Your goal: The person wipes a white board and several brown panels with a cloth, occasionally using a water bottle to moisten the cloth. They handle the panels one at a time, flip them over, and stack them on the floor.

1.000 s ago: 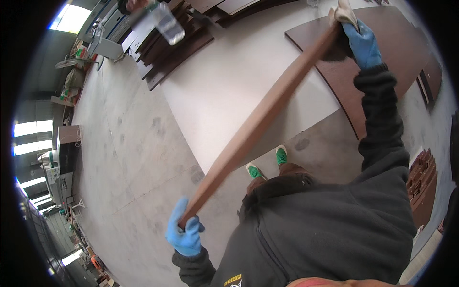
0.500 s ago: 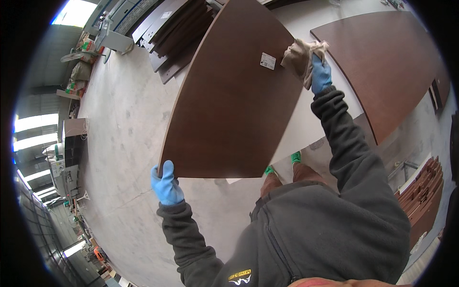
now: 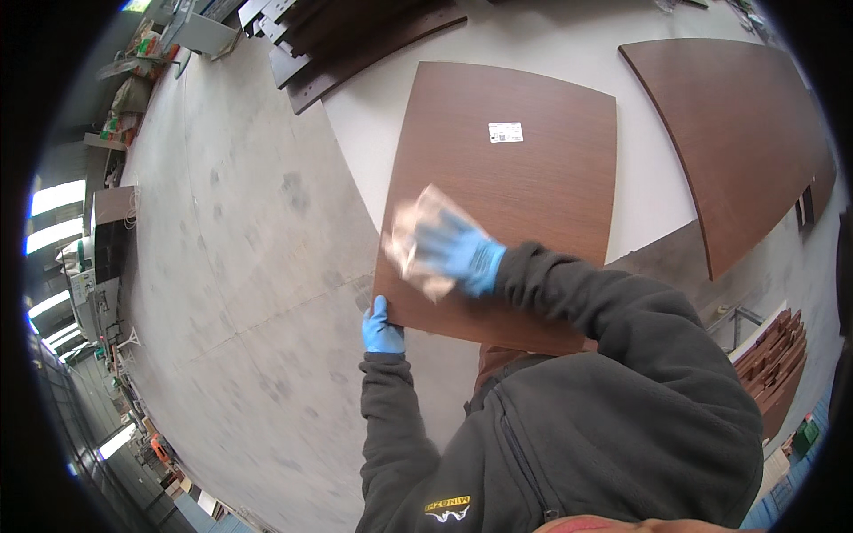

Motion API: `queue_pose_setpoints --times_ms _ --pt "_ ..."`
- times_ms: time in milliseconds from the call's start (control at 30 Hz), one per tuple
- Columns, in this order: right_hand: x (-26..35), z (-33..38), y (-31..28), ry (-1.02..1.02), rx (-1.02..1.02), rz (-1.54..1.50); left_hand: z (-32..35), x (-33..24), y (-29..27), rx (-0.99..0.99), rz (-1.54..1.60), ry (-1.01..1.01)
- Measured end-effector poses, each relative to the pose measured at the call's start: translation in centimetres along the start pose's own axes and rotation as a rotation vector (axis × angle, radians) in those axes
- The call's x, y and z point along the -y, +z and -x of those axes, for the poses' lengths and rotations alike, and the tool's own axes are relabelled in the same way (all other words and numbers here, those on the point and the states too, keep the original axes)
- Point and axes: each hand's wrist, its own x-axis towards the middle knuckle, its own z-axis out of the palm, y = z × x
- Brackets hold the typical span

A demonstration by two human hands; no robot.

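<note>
A dark brown wooden panel [image 3: 533,213] with a curved far edge lies face up in front of me, a white label [image 3: 506,132] on its far part. My left hand [image 3: 382,329], in a blue glove, grips the panel's near left corner, thumb on top and the other fingers out of sight below. Over the left part of the panel, my gloved right hand [image 3: 462,253] presses a beige cloth [image 3: 426,233] against the surface. Motion blurs both the cloth and that hand's fingers.
A white surface [image 3: 355,142] extends beneath and beyond the panel. Another brown panel [image 3: 729,133] lies to the right. Stacked dark panels [image 3: 355,53] stand at the far left. Several reddish-brown pieces [image 3: 773,364] are piled at the near right, beside a metal frame [image 3: 736,327].
The panel has gone from tilted up to lying flatter, with its far end lower. My right hand has swept the cloth from its right edge to its left part. My left hand shifted right.
</note>
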Motion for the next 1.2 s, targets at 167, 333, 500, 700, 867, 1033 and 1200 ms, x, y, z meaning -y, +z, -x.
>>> queue_pose_setpoints --times_ms 167,333,500,700,867,1033,1200 --pt "3.3 2.4 6.8 -0.108 0.1 -0.058 -0.4 3.4 -1.9 0.079 0.163 -0.101" --pt "-7.5 -4.0 6.9 0.088 0.208 0.172 0.2 3.4 -1.7 0.016 0.084 -0.133" --pt "-25.4 -11.2 6.4 0.57 0.14 0.591 0.0 3.0 -1.8 -0.044 0.063 -0.172" --pt "-14.8 -10.6 8.0 0.39 0.178 0.28 -0.3 2.4 -1.7 -0.004 0.085 -0.247" --pt "7.2 -6.2 9.6 -0.099 0.26 -0.014 -0.6 1.7 -2.6 0.073 0.592 -0.35" --pt "0.6 -4.1 12.7 0.045 0.109 0.12 -1.4 2.5 -3.1 0.195 0.271 -0.245" --pt "-20.8 -11.0 5.7 0.612 0.437 -0.19 -1.1 3.0 -2.1 0.022 0.226 -0.251"
